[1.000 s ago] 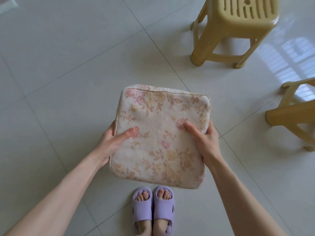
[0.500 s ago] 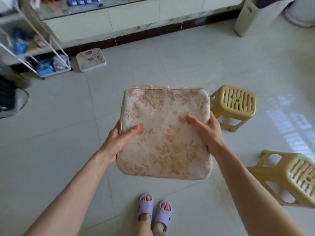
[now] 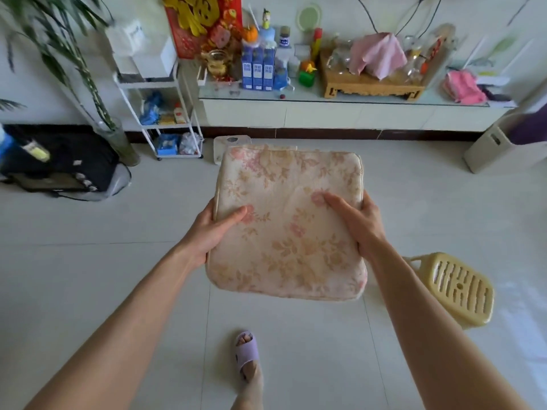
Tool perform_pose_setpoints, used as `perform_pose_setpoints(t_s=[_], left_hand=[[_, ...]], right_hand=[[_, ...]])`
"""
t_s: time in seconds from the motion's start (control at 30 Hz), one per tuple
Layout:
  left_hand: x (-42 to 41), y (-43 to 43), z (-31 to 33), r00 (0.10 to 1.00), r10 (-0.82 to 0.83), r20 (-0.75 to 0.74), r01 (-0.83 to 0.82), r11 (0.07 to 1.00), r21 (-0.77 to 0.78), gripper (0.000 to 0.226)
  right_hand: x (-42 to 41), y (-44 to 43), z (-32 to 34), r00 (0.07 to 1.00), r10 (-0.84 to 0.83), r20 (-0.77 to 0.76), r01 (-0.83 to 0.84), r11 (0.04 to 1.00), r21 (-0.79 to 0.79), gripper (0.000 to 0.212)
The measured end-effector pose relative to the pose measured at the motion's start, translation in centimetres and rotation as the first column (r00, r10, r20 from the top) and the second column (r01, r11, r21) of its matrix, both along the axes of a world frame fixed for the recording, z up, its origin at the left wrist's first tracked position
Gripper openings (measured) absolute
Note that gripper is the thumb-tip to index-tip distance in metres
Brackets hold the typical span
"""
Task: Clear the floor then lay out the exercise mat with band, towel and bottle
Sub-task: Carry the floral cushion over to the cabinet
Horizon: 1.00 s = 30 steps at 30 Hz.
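A square cream cushion with a pink and tan flower print point(image 3: 287, 232) is held in the air in front of me, above the pale tiled floor point(image 3: 118, 261). My left hand point(image 3: 211, 229) grips its left edge, thumb on top and fingers underneath. My right hand point(image 3: 356, 221) grips its right edge the same way. No mat, band, towel or bottle can be told apart in view.
A yellow plastic stool point(image 3: 457, 288) stands low on the right. Ahead are a cluttered low cabinet point(image 3: 340, 113), a white wire rack point(image 3: 165, 113), a bathroom scale point(image 3: 229, 142) behind the cushion, a potted plant point(image 3: 115, 140), a dark bag point(image 3: 68, 170) and a beige bin point(image 3: 500, 143).
The view has tilted up from the floor to the wall and cabinet. The cushion stays gripped in both hands. Only one stool and one slippered foot remain in sight.
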State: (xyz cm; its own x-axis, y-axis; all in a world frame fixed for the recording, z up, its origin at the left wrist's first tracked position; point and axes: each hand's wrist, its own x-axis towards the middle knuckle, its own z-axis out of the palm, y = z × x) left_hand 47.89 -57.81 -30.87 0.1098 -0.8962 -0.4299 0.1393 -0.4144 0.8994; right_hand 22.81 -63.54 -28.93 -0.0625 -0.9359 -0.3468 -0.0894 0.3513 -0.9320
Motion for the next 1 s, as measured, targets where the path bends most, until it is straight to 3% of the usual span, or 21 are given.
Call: perform_pose_setpoints(t_s=[0.43,1.0], left_hand=[[11.9,-12.3,0.6,0.994,0.109,0.026,-0.108,0.994,-0.004,0.042],[19.6,-34.1,-6.6,0.980,0.193,0.040,-0.197,0.972,0.131,0.040]], right_hand=[[12.9,-15.3,-0.1,0.996,0.089,-0.003,-0.089,0.996,0.012,0.048],[21.7,-39.2,-8.0,0.983,0.181,0.037,-0.184,0.970,0.158,0.048]])
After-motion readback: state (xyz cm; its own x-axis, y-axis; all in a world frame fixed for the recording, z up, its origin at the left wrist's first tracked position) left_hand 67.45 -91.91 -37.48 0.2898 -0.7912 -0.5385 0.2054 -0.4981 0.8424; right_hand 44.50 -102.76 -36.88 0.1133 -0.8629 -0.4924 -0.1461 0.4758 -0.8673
